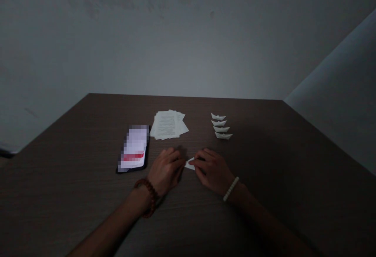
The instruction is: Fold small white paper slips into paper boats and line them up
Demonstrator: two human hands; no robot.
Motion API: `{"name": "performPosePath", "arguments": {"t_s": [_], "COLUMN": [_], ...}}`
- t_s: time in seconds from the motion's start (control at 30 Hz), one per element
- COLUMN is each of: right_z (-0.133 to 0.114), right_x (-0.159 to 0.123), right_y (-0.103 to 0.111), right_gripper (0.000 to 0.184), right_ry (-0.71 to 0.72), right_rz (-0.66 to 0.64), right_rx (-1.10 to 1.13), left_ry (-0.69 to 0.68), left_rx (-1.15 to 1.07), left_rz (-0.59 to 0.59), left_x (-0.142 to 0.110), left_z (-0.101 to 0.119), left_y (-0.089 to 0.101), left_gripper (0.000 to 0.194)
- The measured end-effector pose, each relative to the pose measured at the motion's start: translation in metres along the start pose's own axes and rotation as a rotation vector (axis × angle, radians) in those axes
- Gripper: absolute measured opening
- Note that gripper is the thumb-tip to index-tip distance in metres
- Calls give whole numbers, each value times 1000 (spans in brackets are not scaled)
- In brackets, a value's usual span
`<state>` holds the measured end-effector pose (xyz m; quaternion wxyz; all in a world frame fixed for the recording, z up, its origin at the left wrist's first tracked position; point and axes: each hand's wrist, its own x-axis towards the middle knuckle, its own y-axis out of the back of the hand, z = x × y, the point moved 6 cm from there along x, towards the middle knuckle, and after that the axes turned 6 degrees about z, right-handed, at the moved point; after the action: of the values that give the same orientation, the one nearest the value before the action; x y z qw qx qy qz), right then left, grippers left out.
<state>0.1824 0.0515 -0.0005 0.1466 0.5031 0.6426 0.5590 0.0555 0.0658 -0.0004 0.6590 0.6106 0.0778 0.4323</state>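
Observation:
Between my two hands is a small folded piece of white paper [190,165], low over the dark table. My left hand [168,168], with a brown beaded bracelet at the wrist, pinches the paper's left end. The fingers of my right hand [212,170] are closed on its right side, and a pale beaded bracelet circles that wrist. Fingers cover much of the paper, so its full shape is hidden. Beyond my right hand stand several folded paper boats [221,129] in a column.
A loose stack of printed paper sheets [167,124] lies beyond my left hand. Left of that hand is a phone [133,147] with a lit, blurred screen. The brown wooden table [88,132] reaches a grey wall [188,53] at its far edge.

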Motion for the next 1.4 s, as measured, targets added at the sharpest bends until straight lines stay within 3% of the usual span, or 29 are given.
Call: {"name": "performPosePath", "arguments": {"t_s": [0.5,0.77,1.03,1.4], "right_z": [-3,-4,-4,-2], "right_x": [0,1,-1,-2], "right_y": [-4,-6,-7,-7], "right_gripper": [21,31,26,27], "right_ry": [7,21,17,-44], "right_rz": [-18,-70,-38,-5], "right_rx": [-43,-45,-9,10], "left_ry": [-72,-55,45,-84], "left_rx": [-48,-87,-157,-96], "left_rz": [-167,-106,-56,-177], "left_x": [1,-1,-2,1], "left_z": [3,-3,-12,-3], "left_y": [8,4,0,11], "left_gripper": [21,21,21,22]}}
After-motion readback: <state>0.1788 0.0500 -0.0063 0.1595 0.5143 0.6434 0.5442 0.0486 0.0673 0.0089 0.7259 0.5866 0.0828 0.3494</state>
